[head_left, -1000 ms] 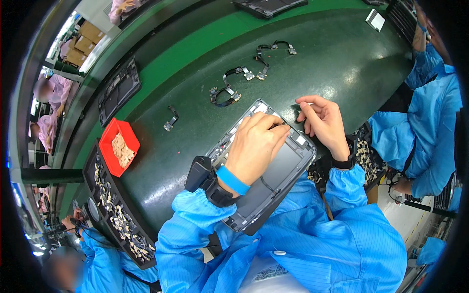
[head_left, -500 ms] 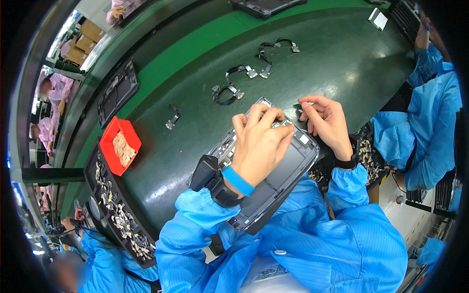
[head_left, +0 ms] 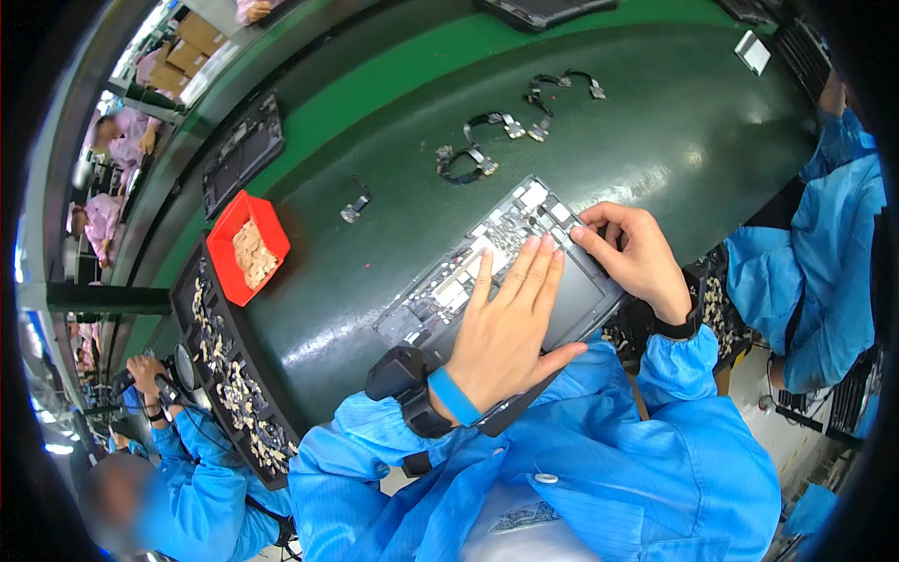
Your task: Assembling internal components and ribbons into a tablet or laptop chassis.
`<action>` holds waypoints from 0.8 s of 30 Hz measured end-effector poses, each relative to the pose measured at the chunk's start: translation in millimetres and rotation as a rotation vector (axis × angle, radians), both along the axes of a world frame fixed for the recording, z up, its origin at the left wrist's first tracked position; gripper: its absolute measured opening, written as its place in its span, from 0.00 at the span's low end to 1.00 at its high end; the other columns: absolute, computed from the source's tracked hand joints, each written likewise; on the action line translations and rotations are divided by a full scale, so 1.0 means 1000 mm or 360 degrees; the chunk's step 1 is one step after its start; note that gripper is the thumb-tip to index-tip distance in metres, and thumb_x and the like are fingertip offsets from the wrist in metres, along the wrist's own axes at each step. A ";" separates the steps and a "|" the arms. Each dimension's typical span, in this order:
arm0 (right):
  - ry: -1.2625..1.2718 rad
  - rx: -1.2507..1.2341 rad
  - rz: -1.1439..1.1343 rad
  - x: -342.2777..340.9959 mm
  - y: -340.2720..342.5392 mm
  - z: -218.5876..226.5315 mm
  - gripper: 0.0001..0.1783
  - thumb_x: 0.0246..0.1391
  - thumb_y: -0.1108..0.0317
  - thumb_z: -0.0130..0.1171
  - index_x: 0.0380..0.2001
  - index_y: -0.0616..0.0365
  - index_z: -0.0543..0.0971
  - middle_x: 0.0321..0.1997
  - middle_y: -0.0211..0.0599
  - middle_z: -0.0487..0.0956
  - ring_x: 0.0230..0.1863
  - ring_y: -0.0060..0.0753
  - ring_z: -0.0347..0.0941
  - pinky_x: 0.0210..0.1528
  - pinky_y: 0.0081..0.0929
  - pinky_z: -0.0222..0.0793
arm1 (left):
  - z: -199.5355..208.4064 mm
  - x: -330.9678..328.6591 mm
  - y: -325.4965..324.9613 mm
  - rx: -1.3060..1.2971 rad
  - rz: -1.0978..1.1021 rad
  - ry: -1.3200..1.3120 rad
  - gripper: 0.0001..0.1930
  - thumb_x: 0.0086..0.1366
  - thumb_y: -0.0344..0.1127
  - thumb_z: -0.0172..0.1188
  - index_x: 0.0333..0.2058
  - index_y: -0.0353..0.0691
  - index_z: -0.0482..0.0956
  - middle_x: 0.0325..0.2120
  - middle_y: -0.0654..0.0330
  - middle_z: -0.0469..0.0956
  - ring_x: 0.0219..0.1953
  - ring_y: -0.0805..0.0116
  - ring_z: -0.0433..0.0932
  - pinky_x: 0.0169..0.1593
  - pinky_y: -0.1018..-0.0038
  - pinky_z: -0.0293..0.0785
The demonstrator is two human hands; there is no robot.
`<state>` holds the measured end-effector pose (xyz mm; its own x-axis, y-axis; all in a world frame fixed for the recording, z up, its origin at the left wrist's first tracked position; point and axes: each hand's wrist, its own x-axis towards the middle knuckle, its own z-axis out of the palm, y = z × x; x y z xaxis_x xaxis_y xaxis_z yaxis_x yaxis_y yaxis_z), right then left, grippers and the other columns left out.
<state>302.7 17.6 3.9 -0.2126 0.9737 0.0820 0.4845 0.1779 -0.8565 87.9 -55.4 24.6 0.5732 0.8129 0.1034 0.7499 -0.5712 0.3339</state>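
An opened tablet-like device (head_left: 582, 307) with a bare circuit board along its far side lies slanted in front of me. My left hand (head_left: 510, 328) rests on it palm down with fingers stretched out, the fingertips over the board and the thumb apart. At its right corner my right hand (head_left: 632, 253) is closed, thumb and forefinger brought together at the edge; whatever is between them is too small to make out. Beyond the device, several small flex cables with connectors (head_left: 465, 169) lie in a loose row, and one short cable (head_left: 355, 203) lies apart to the left.
A red bin (head_left: 279, 231) of tan pieces stands at the left by a black tray (head_left: 286, 412) of small parts. More casings (head_left: 245, 155) lie at the far side. A white block (head_left: 752, 53) sits far right. Co-workers in blue sleeves (head_left: 824, 234) are on both sides.
My left hand has gone from curled fingers over the board to flat, stretched fingers, uncovering more of the board. My right hand has come to the device's corner. The whole view has shifted slightly.
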 end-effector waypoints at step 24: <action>0.0513 0.0027 -0.0010 0.015 0.034 0.108 0.22 0.72 0.63 0.49 0.64 0.61 0.70 0.60 0.34 0.76 0.59 0.25 0.72 0.63 0.22 0.65 | 0.056 0.005 -0.031 0.0491 -0.0363 -0.0835 0.62 0.53 0.70 0.62 0.73 0.29 0.49 0.76 0.43 0.43 0.79 0.52 0.40 0.73 0.34 0.34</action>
